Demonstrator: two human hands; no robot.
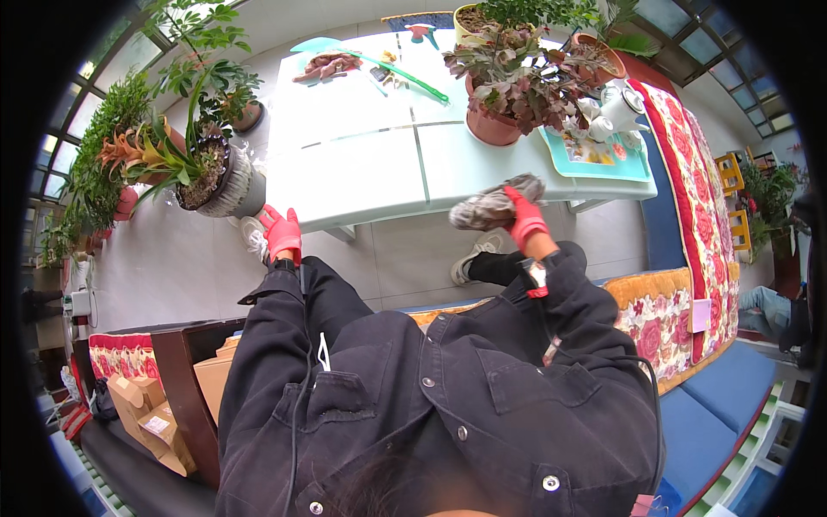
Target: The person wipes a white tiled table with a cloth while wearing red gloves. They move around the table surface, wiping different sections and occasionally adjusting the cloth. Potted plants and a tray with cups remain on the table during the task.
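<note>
My left hand (282, 234), in a red glove, is beside the near left corner of the white table (349, 171), its fingers apart and nothing in them. In my right hand (526, 223), also red-gloved, is a bunched grey-brown cloth (494, 203), held over the table's near edge. Farther back on the tabletop lie a crumpled brown cloth (329, 64), a green-handled tool (407, 76) and a red and teal spray nozzle (422, 33). A potted plant with reddish leaves (494, 123) stands beyond my right hand.
A teal tray (604, 169) with white cups (601, 128) is at the table's right end. Left of the table stands a potted bromeliad (239, 184). A sofa with a floral cover (701, 187) is at the right. Cardboard boxes (152, 420) sit at the lower left. Another person's legs (765, 307) show far right.
</note>
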